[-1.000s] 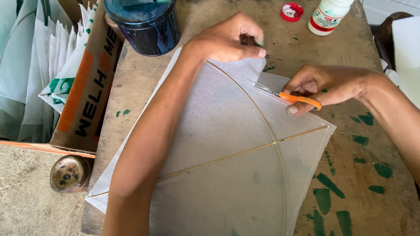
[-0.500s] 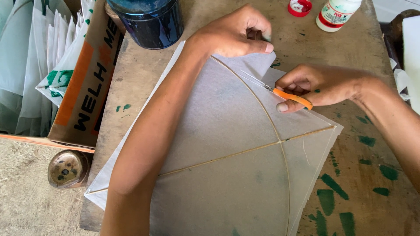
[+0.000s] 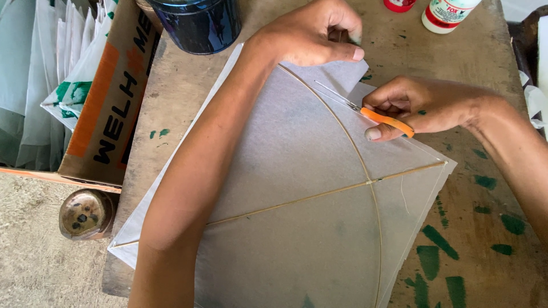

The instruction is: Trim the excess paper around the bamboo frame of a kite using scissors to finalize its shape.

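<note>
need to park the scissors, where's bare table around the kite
Bare wood lies between the cardboard box and the kite, and right of the kite on the green-stained table. Crowded along the top: dark jar, glue bottle, both hands.

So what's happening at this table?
A person is working on a paper kite lying flat on a paint-stained wooden table. The right hand holds orange-handled scissors at the kite's upper edge, while the left hand pinches the paper near the top corner. A dark jar and a glue bottle stand behind.
</note>
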